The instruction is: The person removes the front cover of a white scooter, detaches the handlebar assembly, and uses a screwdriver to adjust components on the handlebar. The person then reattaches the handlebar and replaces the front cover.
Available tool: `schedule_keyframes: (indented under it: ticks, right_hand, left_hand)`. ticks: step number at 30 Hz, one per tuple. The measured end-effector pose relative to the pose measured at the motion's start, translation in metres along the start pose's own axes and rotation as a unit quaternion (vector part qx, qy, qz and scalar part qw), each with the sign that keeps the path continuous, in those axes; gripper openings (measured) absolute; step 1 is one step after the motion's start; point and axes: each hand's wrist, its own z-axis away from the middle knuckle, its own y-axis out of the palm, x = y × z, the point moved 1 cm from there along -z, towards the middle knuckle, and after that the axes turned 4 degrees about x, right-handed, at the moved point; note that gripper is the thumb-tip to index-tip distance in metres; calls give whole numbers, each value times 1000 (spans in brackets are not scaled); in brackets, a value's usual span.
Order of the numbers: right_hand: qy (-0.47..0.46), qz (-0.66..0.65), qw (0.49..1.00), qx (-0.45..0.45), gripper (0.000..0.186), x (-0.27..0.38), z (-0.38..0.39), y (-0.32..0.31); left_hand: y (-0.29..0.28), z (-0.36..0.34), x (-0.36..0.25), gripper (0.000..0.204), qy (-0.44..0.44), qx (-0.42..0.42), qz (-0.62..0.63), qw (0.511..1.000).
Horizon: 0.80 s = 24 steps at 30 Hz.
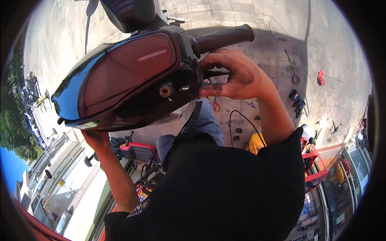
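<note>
The dark instrument panel [128,72] of a scooter fills the upper left of the head view, with a glossy, tinted cover and a black housing around it. On the near side of the housing is a small round knob or socket [165,91]. My right hand [237,76], smudged with dark grease, has thumb and fingers curled onto the housing's right end, just below the rubber handlebar grip [225,38]. Beneath the near left edge of the housing is my left hand [95,139]; its fingers are hidden by the panel.
Beyond the panel is the dark scooter seat [128,14]. On the paved floor lie a red rag [321,77], a power tool [296,98] and orange-handled pliers or scissors [216,105]. A red-and-black device [138,151] sits near my left forearm, a red metal frame [315,164] at the right.
</note>
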Motion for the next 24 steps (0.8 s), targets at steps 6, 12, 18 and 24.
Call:
schedule_keyframes:
  ticks: [6, 12, 18, 24]
  right_hand:
    - [106, -109, 988, 10, 50, -5, 10, 9]
    - [86, -123, 980, 134, 54, -21, 8, -7]
    - [92, -211, 958, 171, 48, -43, 3, -2]
    - [77, -205, 969, 115, 44, -50, -2, 10]
  left_hand:
    - [8, -4, 15, 53, 25, -8, 156, 987]
    - [17, 17, 43, 56, 27, -82, 284, 955]
    - [145, 119, 66, 54, -23, -208, 328, 921]
    - [167, 120, 72, 42, 12, -46, 479, 876]
